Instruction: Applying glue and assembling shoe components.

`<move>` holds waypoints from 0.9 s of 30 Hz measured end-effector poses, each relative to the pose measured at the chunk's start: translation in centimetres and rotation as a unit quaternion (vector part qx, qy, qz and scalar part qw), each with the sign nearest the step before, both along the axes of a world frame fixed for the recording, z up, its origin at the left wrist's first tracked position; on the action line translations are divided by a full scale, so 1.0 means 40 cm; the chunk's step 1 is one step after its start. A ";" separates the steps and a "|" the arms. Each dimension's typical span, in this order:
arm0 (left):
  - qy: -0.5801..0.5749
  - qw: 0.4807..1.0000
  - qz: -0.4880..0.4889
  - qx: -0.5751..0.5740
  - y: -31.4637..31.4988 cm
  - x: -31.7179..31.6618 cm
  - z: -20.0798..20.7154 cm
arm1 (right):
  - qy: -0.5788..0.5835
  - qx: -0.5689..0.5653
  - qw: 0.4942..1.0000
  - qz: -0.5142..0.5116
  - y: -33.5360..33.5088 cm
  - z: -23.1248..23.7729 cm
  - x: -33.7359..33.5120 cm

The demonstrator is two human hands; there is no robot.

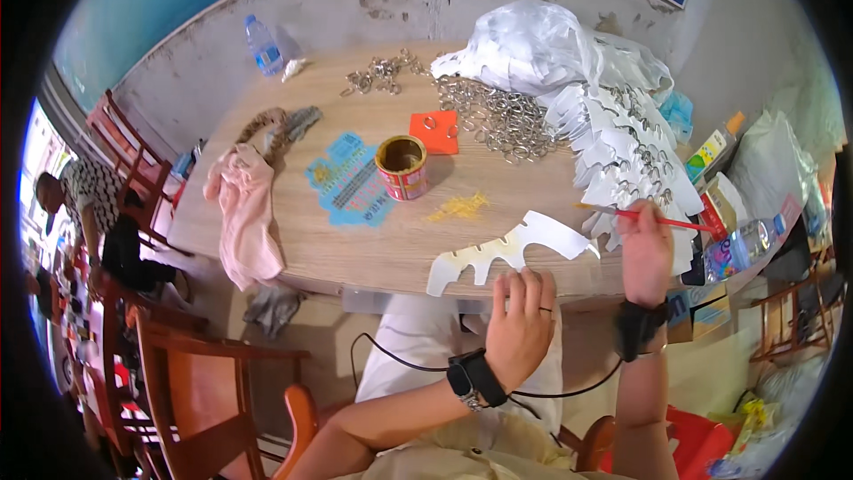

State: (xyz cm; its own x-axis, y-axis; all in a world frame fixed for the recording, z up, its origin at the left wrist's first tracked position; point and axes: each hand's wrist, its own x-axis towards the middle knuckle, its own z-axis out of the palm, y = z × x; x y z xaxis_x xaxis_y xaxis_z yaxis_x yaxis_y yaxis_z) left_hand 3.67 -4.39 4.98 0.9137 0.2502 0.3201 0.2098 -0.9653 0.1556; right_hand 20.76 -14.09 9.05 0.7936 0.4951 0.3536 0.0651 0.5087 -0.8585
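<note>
A white paper strip (pixel 484 256) with a scalloped edge and yellowish smears lies near the table's front edge. My left hand (pixel 522 320) rests at its lower edge, fingers stretched out and touching it. Right of the strip, my right hand (pixel 647 253) is closed round a red-handled brush (pixel 666 220), its bristle end pointing left. An open pink-red tin (pixel 406 180), with brownish contents and a stained rim, stands mid-table. Yellow smears (pixel 459 206) mark the wood beside it. Spread at the right are many white strips (pixel 626 156) fitted with metal rings.
Loose metal rings (pixel 506 120) are heaped behind, near an orange-red card (pixel 434 132) and a plastic bag (pixel 533 44). A blue printed sheet (pixel 348 180) and pink cloth (pixel 244 209) lie left. Bottles (pixel 751 244) crowd the right edge. A person (pixel 98 213) is at far left.
</note>
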 end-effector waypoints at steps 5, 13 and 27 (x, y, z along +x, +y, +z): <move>-0.036 0.997 -0.007 -0.065 0.018 0.025 0.029 | -0.101 -0.171 0.980 -0.032 0.053 -0.022 -0.004; -0.075 0.994 -0.072 -0.038 0.023 0.077 -0.052 | -0.267 -0.257 0.928 -0.043 0.122 -0.037 0.018; -0.053 0.995 -0.084 -0.005 0.031 0.078 -0.065 | -0.342 -0.290 0.894 -0.030 0.133 -0.037 0.017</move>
State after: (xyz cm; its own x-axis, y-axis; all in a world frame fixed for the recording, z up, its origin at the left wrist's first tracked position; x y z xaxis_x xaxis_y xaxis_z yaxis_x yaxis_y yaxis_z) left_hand 6.77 -3.14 2.37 0.9044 0.0997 0.4149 0.0270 -0.9838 0.1774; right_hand 21.43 -8.77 7.58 0.5218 0.7160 0.4639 0.6868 -0.0300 -0.7262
